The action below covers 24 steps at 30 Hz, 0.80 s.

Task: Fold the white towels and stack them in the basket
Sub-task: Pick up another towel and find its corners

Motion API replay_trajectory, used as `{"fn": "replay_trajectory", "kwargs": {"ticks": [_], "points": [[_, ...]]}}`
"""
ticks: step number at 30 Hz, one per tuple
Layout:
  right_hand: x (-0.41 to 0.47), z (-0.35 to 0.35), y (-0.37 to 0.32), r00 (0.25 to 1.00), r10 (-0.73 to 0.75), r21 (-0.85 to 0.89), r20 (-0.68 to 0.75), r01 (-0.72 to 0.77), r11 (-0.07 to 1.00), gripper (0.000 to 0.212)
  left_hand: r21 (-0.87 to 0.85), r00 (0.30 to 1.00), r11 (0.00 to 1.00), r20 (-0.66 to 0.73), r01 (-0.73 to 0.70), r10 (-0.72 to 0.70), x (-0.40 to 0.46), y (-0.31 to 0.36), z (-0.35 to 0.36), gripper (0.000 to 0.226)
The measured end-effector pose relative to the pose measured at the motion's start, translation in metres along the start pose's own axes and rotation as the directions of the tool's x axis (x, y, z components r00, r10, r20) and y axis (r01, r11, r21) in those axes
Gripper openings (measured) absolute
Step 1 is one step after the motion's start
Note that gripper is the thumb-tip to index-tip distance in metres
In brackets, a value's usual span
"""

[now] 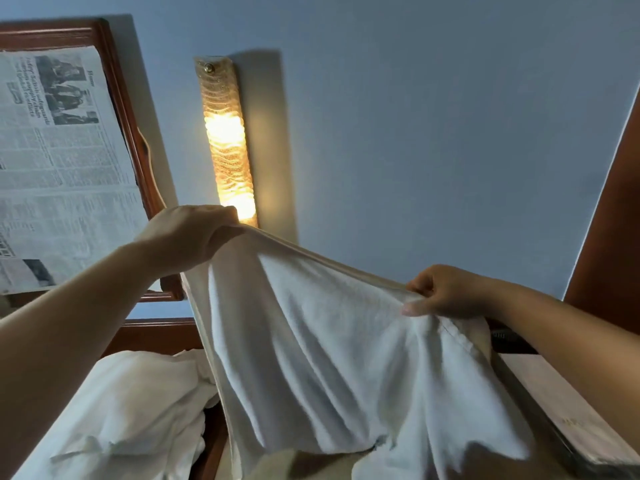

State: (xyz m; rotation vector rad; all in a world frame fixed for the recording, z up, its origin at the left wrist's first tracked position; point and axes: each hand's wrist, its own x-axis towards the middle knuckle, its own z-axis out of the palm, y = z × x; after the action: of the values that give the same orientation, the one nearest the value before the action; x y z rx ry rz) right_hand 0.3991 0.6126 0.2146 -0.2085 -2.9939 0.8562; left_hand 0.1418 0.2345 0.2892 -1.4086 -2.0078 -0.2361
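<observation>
Both hands, left hand and right hand, pinch the towel; its bottom is cut off.

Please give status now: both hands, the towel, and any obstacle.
Left hand and right hand each grip the top edge of the white terry towel. Towel hangs spread, unfolded. Basket not in view. Nothing blocks the hands.

Both bare forearms reach forward and up. The left hand, raised higher at the far left, is fisted with knuckles upward; the right hand, lower and to the right, pinches with curled fingers.
</observation>
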Motion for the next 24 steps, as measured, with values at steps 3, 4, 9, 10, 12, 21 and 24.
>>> {"fn": "replay_trajectory", "kwargs": {"ticks": [3, 4, 9, 10, 12, 21, 24], "points": [[0.008, 0.002, 0.006, 0.995, 0.03, -0.284, -0.09, -0.054, 0.957, 0.055, 0.033, 0.999, 0.999, -0.028, -0.017, 0.018, 0.002, 0.003, 0.005, 0.018], [0.007, 0.002, 0.006, 0.995, 0.023, -0.376, -0.097, -0.058, 0.925, 0.054, 0.051, 1.0, 0.998, -0.022, -0.021, 0.022, 0.003, 0.002, 0.005, 0.017], [0.003, -0.006, 0.022, 0.937, -0.078, -0.375, -0.341, -0.06, 0.925, 0.043, 0.121, 0.999, 0.993, -0.035, -0.011, 0.015, -0.008, -0.001, 0.013, 0.015], [0.001, -0.004, 0.026, 0.927, -0.085, -0.346, -0.364, -0.05, 0.937, 0.039, 0.121, 0.999, 0.993, -0.05, 0.012, -0.006, -0.011, -0.003, 0.016, 0.015], [-0.002, 0.01, 0.033, 0.98, -0.043, -0.413, -0.196, -0.043, 0.91, 0.035, 0.117, 0.998, 0.993, -0.052, 0.03, -0.024, -0.015, -0.005, 0.018, 0.016], [-0.003, 0.011, 0.026, 0.957, 0.02, 0.027, -0.289, -0.013, 1.0, 0.049, 0.064, 0.983, 0.983, -0.061, 0.175, -0.171, -0.03, -0.017, 0.031, 0.022], [-0.009, 0.016, 0.026, 1.0, 0.0, -0.12, 0.003, 0.0, 0.993, 0.047, 0.065, 0.981, 0.98, -0.063, 0.187, -0.183, -0.031, -0.021, 0.027, 0.024]]}}
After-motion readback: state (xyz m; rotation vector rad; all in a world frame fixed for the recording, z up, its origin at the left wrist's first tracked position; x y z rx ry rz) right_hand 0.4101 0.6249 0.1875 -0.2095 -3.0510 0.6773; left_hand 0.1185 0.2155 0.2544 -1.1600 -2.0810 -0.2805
